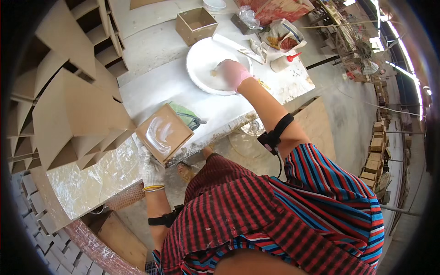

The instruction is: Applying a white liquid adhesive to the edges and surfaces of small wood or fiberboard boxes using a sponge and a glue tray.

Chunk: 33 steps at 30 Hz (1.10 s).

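Note:
My left hand (153, 168), in a white knit glove with a yellow band at the wrist, grips a brown board box (178, 129) by its near-left side. A curved white smear marks the box's upper face. Beside the box lies a green cloth-like bundle (183, 114). My right hand (236, 75), in a pink glove, reaches into a round white basin (195, 73); its fingers are blurred, so their pose does not show. Across the basin's far rim lies a flat white strip (236, 47).
Brown board boxes (78, 110) are stacked at left. An open box (197, 30) stands beyond the basin. A red-tipped squeeze bottle (280, 63) and a bag (283, 36) stand at right on the table (151, 85). A fan (357, 48) stands farther off.

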{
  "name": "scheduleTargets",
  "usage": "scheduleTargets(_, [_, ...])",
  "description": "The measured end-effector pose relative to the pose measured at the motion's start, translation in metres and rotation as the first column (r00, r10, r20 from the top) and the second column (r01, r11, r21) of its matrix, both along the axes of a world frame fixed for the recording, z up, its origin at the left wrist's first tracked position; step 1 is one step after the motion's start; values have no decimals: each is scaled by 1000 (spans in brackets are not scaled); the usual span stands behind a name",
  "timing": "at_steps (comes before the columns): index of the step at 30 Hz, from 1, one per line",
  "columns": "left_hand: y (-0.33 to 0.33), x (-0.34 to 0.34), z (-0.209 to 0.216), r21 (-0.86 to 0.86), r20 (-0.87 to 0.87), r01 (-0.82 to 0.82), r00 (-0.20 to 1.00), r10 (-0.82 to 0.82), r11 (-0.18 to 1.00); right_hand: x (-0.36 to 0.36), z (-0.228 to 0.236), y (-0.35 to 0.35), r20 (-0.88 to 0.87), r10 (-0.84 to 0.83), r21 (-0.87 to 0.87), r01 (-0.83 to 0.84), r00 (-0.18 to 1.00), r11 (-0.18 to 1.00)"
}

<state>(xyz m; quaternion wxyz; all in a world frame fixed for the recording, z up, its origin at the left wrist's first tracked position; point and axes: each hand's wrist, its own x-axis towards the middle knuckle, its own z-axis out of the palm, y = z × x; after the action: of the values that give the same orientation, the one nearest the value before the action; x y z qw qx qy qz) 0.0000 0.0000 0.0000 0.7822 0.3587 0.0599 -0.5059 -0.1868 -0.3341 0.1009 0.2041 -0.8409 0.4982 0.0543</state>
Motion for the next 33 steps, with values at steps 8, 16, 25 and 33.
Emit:
scheduleTargets(8, [-6,-4,-18,119,-179,-79,979,99,990,-4,-1,-6,-59,53,-46,-55,997,997])
scheduleTargets(16, [8,6,-49,164,156,71,983,-97,984,-36,11,-20,282,-224,301,136,933,944])
scheduleTargets(25, [14,3,-58,130,14,120,992,-123,984,-38,40,8,635,-535,716,-165,557,678])
scheduleTargets(33, [-24,-7,11,127,-129,-84,987,101,988,71,86,134,85,652,-213,-625,754,751])
